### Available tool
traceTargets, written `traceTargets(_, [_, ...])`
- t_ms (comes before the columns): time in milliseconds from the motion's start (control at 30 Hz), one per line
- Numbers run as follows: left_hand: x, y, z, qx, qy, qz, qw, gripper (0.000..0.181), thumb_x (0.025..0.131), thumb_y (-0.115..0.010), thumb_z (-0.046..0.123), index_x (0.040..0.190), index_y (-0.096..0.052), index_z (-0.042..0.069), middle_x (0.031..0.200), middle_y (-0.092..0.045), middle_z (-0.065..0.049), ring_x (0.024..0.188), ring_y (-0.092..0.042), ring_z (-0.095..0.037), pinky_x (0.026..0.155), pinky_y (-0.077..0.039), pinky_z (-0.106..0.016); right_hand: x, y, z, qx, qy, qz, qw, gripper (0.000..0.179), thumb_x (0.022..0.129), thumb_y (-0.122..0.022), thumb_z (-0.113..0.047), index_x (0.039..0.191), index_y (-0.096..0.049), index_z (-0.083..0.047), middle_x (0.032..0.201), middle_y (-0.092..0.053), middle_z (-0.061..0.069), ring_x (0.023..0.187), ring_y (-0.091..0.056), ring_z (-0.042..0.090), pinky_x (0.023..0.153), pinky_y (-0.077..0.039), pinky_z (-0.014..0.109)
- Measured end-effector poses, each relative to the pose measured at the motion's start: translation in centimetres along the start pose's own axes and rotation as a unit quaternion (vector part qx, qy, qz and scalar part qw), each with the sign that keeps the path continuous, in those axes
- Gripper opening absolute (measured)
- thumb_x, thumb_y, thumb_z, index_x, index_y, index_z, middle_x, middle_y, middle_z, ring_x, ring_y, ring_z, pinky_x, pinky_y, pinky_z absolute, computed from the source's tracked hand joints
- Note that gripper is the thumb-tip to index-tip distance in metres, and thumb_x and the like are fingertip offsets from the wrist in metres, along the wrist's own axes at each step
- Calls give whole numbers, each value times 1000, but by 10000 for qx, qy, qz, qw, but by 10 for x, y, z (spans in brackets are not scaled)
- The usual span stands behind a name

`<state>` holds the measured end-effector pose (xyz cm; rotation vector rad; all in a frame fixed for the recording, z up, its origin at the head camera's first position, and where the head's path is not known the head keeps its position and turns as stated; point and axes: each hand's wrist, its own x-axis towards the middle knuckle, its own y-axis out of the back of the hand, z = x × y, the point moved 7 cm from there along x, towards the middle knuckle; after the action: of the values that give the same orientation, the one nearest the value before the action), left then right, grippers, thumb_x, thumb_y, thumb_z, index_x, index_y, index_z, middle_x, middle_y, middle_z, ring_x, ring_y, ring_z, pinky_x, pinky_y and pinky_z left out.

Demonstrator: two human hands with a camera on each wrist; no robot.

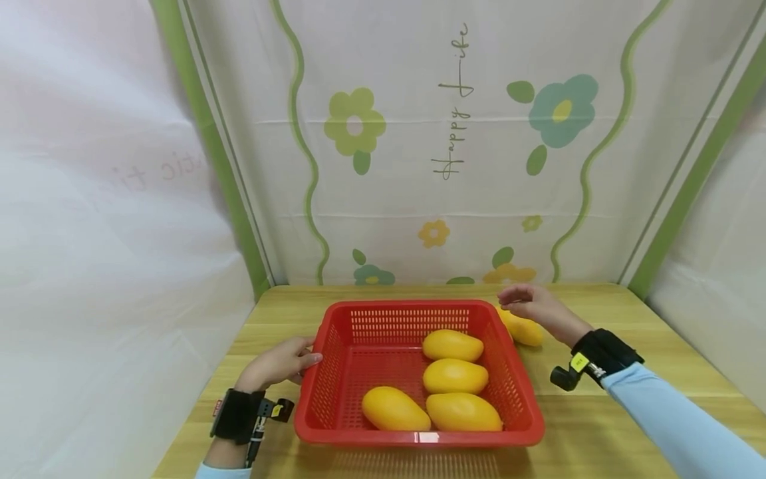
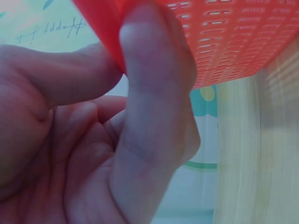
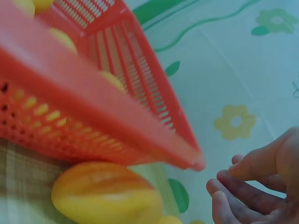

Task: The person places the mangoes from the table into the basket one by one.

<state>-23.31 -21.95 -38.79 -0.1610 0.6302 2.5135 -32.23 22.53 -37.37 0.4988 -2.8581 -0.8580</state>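
A red perforated plastic basket [image 1: 377,364] stands on the table with several yellow mangoes [image 1: 456,377] inside, mostly along its right side. My left hand [image 1: 278,362] grips the basket's left rim; the left wrist view shows thumb and a finger [image 2: 152,88] pinching the red edge. Beyond the right rim, my right hand [image 1: 541,309] hovers over more mangoes [image 1: 526,331] lying on the table against the basket's outer wall. In the right wrist view its fingers [image 3: 247,196] are loosely bent and hold nothing, up and to the right of a mango [image 3: 105,193].
The light wooden table [image 1: 628,346] extends on both sides of the basket. Behind it hangs a white curtain [image 1: 407,173] with printed flowers and lettering, and pale fabric walls with green strips close in the left and right sides.
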Motion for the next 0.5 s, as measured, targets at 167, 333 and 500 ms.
traceTargets(167, [-1,0,0,10,2,-3,10000,44,106,-46,9,142,-39,-14,100,-72,-21,83,-75,-29,73,-64,-40,11,-8,12,-235,-82,-111,9996,40,99,-58,-10,132,-52,12,131,-58,32,118,-59,43,100,-54,51])
traceTargets(333, [0,-1,3,12,-26,-17,10000,44,106,-45,9,143,-38,-14,99,-72,-22,82,-75,-29,73,-64,-40,20,-14,18,-539,-255,-88,9982,38,95,-61,-9,128,-58,9,128,-62,29,117,-60,42,98,-54,53])
traceTargets(500, [0,-1,5,2,-33,-31,10000,44,106,-46,9,143,-38,-14,99,-72,-23,82,-75,-29,73,-64,-40,23,-18,22,-849,-422,-54,9955,37,91,-65,-10,124,-63,7,125,-65,27,115,-60,42,98,-52,57])
